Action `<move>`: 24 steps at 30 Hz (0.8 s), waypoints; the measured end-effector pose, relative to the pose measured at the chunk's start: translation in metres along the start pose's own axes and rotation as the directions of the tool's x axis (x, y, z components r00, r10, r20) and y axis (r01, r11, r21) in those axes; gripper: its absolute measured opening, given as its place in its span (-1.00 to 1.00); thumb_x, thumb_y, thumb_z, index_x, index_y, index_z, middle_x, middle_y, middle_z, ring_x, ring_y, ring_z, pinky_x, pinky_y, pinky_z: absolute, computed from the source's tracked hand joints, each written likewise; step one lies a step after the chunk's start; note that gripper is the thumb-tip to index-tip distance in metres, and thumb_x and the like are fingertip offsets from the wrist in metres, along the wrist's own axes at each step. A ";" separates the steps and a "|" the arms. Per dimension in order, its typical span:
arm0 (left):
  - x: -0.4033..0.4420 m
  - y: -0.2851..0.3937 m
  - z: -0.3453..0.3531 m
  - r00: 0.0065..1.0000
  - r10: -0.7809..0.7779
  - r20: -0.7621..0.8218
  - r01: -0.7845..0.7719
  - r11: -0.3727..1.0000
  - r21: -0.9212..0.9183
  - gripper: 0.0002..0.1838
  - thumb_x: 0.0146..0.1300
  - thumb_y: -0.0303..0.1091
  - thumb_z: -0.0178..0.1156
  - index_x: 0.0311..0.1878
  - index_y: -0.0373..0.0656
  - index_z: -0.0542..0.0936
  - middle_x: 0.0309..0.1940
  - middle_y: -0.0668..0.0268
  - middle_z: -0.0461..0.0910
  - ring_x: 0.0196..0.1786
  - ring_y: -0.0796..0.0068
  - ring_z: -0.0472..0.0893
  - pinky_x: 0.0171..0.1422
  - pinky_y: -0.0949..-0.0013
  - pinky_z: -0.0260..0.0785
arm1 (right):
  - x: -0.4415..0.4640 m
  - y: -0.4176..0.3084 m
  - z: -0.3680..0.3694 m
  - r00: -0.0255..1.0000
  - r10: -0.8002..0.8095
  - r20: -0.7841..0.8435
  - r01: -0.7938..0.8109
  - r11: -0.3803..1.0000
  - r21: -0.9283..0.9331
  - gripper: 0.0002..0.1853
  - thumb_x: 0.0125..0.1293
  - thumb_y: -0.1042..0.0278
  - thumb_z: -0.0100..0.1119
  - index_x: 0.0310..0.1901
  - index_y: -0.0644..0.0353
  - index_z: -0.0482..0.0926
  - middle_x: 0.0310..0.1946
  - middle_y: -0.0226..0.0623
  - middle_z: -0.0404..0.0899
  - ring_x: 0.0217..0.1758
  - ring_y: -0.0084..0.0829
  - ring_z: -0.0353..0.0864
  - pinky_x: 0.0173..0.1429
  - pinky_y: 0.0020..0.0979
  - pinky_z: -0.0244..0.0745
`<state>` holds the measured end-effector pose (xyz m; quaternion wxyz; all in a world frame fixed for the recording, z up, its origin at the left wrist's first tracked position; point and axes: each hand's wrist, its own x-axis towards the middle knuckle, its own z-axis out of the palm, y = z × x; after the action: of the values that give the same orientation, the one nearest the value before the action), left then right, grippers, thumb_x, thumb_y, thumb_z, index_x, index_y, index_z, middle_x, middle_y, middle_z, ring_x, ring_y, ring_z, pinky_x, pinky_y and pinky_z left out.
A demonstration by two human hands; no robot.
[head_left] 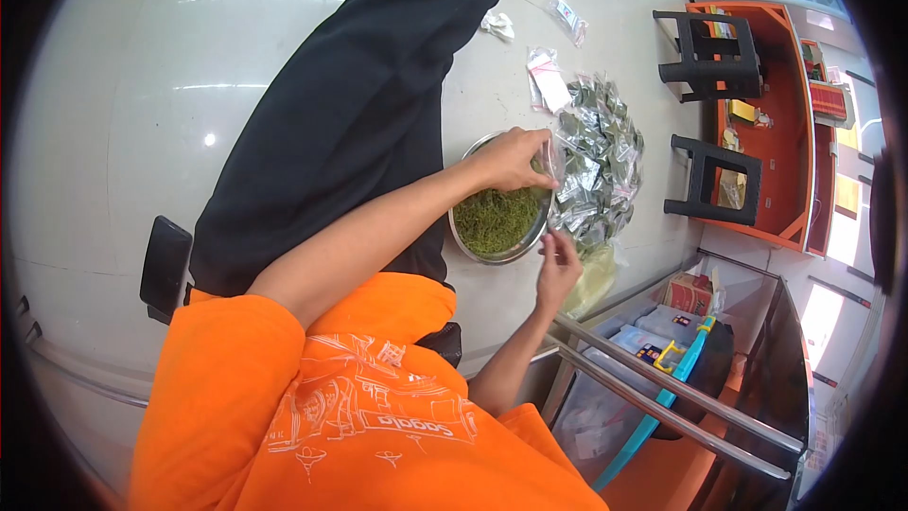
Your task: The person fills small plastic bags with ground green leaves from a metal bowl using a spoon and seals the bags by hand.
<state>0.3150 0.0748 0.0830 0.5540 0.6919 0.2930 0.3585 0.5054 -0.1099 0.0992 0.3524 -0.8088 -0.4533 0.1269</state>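
A round metal bowl (455, 227) full of green, moss-like plant bits (501, 220) stands on the floor beside my leg. My left hand (515, 161) reaches over the bowl, its fingers closed on a small clear plastic bag (556, 159) at the rim. Just outside the same rim, my right hand (560, 268) has its fingers curled in; anything between its fingertips is too small to make out. Beyond both hands lies a heap of small clear packets (601, 166) with dark green contents.
A pack of flat plastic bags (549, 80), another small packet (566, 17) and a crumpled white piece (497, 26) lie on the floor. Two dark stools (714, 180) stand by an orange shelf (780, 132). A metal-railed rack (681, 407) and a yellowish bag (591, 282) are near my right arm.
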 end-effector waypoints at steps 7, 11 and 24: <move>-0.002 0.014 0.001 0.930 -0.123 0.346 0.137 0.990 -0.017 -0.02 0.20 0.41 0.25 0.10 -0.52 0.29 -0.16 -0.34 0.58 0.04 -0.10 0.65 0.09 0.11 0.44 | 0.009 -0.042 0.012 0.998 -0.024 -0.055 0.035 0.976 0.214 -0.79 0.39 0.49 0.26 0.00 0.39 0.67 -0.09 -0.19 0.71 -0.14 -0.44 0.70 -0.03 -0.42 0.60; -0.004 0.005 0.018 0.935 -0.073 0.348 0.129 0.982 -0.140 -0.11 0.41 0.25 0.11 0.28 -0.55 0.22 0.02 -0.39 0.53 0.18 -0.11 0.59 0.20 0.18 0.43 | 0.012 -0.075 0.023 0.999 0.044 -0.010 -0.034 0.877 0.480 -0.78 0.40 0.56 0.23 0.03 0.44 0.61 -0.13 -0.18 0.70 -0.14 -0.49 0.69 0.00 -0.49 0.60; 0.001 0.001 0.008 0.976 0.060 0.208 0.012 0.945 -0.327 -0.72 0.21 -0.20 0.38 -0.16 -0.22 0.68 -0.41 0.13 0.73 -0.35 0.35 0.72 -0.19 0.29 0.52 | 0.015 -0.065 0.032 0.997 0.071 -0.012 -0.043 0.724 0.689 -0.86 0.37 0.58 0.25 -0.08 0.40 0.61 -0.21 -0.17 0.70 -0.23 -0.45 0.70 -0.09 -0.47 0.65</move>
<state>0.3220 0.0710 0.0835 0.6848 0.6289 0.1595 0.3317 0.4547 -0.0612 0.1229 0.6310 -0.6366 -0.3424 0.2816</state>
